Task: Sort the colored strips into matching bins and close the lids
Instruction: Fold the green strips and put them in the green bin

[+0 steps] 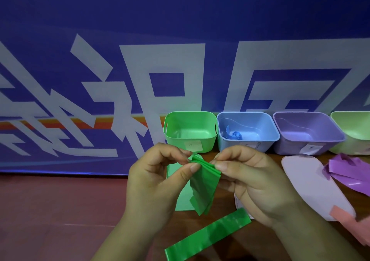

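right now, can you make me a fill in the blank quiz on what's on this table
1. The left hand and the right hand pinch a folded strip coloured ____.
2. The rolled strip lies inside the bin coloured ____.
3. The purple strips lie to the ____ of the pale lid.
4. The green bin stands open, without its ____.
Missing words: green; blue; right; lid

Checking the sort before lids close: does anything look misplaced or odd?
No wrong bin: the blue bin holds a blue roll. Only a pink strip lies across the near end of the pale lid, likely in the way later.
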Demonstrator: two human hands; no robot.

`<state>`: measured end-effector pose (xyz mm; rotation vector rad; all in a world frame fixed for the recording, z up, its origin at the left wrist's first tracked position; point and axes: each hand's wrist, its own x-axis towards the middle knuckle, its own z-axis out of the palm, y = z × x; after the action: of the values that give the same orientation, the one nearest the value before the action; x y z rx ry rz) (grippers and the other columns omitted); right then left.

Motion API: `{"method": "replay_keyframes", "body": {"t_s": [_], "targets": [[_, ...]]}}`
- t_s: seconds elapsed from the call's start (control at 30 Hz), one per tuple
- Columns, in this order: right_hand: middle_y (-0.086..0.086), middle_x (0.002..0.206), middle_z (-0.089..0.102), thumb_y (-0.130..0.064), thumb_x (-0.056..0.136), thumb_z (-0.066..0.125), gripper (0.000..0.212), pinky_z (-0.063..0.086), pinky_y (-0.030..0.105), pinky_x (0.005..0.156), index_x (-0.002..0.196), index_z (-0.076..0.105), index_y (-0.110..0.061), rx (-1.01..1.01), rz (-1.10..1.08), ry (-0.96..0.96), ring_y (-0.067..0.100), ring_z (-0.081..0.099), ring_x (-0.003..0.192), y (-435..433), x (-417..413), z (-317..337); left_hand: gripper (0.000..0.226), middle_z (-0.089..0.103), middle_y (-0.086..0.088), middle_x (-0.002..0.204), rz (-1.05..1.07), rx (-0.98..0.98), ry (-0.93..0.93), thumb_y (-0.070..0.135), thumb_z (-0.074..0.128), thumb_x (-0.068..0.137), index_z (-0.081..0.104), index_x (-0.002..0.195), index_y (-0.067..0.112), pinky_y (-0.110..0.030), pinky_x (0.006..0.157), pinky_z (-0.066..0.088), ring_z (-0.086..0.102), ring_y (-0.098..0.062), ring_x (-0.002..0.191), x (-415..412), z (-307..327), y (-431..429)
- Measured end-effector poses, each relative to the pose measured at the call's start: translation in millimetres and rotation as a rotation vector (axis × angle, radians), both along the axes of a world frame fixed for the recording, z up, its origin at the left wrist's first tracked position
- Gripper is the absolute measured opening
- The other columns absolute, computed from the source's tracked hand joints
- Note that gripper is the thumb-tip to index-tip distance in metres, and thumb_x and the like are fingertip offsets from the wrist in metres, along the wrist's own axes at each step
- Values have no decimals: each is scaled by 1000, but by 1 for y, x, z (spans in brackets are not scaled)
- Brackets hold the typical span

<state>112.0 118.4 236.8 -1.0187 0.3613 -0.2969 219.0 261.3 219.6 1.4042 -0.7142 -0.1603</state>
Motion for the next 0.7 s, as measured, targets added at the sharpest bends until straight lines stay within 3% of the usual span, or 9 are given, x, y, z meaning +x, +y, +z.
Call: {"method": "replay_keyframes", "body": {"t_s": [0.1,0.23,0.4,0.5,0.7], "targets": [[11,80,73,-23,43,95,37,57,28,65,73,75,-15,-11,27,-14,20,72,74,-1,-1,-3,17,73,-14,88,-49,-23,36,19,81,68,68,79,21,-48,80,57,71,-30,92,0,0,1],[10,82,73,-38,39,97,47,57,29,67,74,75,-16,-29,31,-1,20,72,77,0,0,-5,20,67,-10,80,-49,-20,35,17,81,67,68,81,23,-32,70,57,67,-23,75,1,1,3],[11,80,74,-14,59,85,15,57,27,63,70,75,-18,-27,25,58,20,71,72,4,2,-6,32,72,-9,95,-107,8,127,2,83,70,73,92,24,-31,75,58,69,-24,79,4,0,9],[13,83,74,-17,61,81,15,58,29,65,75,76,-17,-43,47,95,20,72,74,9,3,-9,33,74,-10,90,-123,61,143,2,77,70,74,94,24,-26,76,57,71,-22,83,6,-1,20],[15,85,75,3,84,69,15,53,35,79,89,72,-11,-185,24,303,21,71,81,18,12,-51,25,73,-10,79,-162,192,295,-2,76,66,68,88,8,-23,71,57,68,-17,73,22,-18,54]]}}
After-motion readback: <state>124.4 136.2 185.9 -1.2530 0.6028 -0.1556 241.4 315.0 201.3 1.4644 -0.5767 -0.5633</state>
